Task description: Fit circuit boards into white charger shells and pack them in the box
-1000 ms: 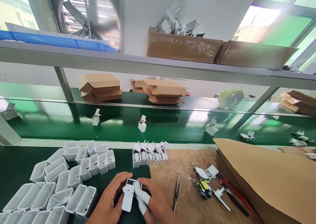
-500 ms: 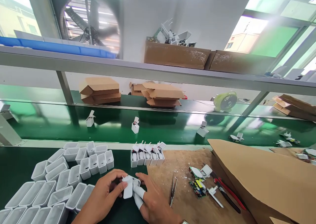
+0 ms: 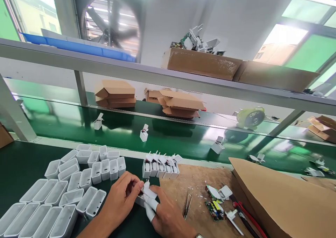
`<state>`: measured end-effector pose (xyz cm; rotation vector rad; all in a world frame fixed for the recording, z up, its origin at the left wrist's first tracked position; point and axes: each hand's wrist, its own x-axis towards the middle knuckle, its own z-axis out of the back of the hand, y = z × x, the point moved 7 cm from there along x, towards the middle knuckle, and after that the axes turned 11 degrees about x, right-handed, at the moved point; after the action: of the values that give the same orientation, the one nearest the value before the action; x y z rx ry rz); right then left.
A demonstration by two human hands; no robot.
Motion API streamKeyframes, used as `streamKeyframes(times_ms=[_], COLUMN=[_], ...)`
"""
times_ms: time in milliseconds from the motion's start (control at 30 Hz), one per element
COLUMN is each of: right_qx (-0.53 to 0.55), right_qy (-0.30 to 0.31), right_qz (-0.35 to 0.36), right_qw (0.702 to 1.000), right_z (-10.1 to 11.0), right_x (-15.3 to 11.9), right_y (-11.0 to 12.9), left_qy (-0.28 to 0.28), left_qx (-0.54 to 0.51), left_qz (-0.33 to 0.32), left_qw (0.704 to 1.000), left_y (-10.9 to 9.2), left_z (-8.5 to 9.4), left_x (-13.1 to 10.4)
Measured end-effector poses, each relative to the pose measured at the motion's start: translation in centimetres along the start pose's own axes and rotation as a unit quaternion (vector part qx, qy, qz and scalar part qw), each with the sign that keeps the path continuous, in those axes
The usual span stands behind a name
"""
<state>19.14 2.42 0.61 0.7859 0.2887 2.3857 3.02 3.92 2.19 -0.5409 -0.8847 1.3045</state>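
Note:
Between my two hands, near the bottom middle of the head view, is a white charger plug piece (image 3: 150,190) with its pins pointing up and away. Below it shows part of a white plastic casing (image 3: 140,200), mostly covered by fingers. My left hand (image 3: 125,194) pinches the plug piece from the left with thumb and fingers. From the right my right hand (image 3: 169,210) closes on the same part; two of its fingers wear white covers. Just beyond the hands stands a row of several filled charger casings (image 3: 161,169) with tilted plug tops.
Many open white casings (image 3: 56,192) stand at left. At right, cardboard bears tweezers (image 3: 188,204), circuit boards (image 3: 215,210) and red-handled pliers (image 3: 249,218), beside a large cardboard box (image 3: 283,196). Behind runs a green conveyor (image 3: 173,140) with spaced chargers, below a shelf (image 3: 147,68).
The white plug piece has turned from flat side toward me to pins upward, and the casing has tipped lower. My head view has tilted and swung slightly left.

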Motion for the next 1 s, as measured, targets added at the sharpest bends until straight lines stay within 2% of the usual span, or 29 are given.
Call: streamKeyframes(times_ms=[167, 267, 367, 500, 667, 800, 933, 1000], right_qx=[0.051, 0.057, 0.067, 0.07, 0.08, 0.082, 0.146, 0.245], right_qy=[-0.081, -0.087, -0.061, -0.05, -0.056, -0.063, -0.062, -0.104], right_qz=[0.041, 0.047, 0.024, 0.001, 0.003, -0.03, -0.063, -0.114], right_qw=[0.995, 0.993, 0.996, 0.996, 0.995, 0.994, 0.985, 0.957], right_z=[3.4, 4.6, 3.4, 1.4, 2.2, 2.2, 1.1, 0.9], right_x=[1.4, 1.8, 1.5, 0.8, 0.7, 0.2, -0.2, -0.4], right_y=[1.5, 1.8, 1.1, 0.2, 0.8, 0.6, -0.1, -0.8], left_qy=[-0.068, -0.094, -0.111, -0.115, -0.127, -0.128, -0.088, -0.054], left_qx=[-0.041, -0.048, -0.066, -0.063, -0.055, -0.06, -0.03, -0.003], left_qz=[0.015, 0.025, 0.013, -0.036, -0.092, -0.111, -0.121, -0.13], left_qw=[0.997, 0.994, 0.991, 0.991, 0.986, 0.984, 0.988, 0.99], left_y=[2.0, 2.8, 2.9, 2.3, 1.5, 1.2, 1.1, 1.0], left_z=[1.0, 1.2, 1.1, 0.8, 0.8, 0.8, -0.3, -1.3], left_x=[-1.6, -1.9, -2.1, -2.5, -3.2, -3.5, -3.7, -4.0])
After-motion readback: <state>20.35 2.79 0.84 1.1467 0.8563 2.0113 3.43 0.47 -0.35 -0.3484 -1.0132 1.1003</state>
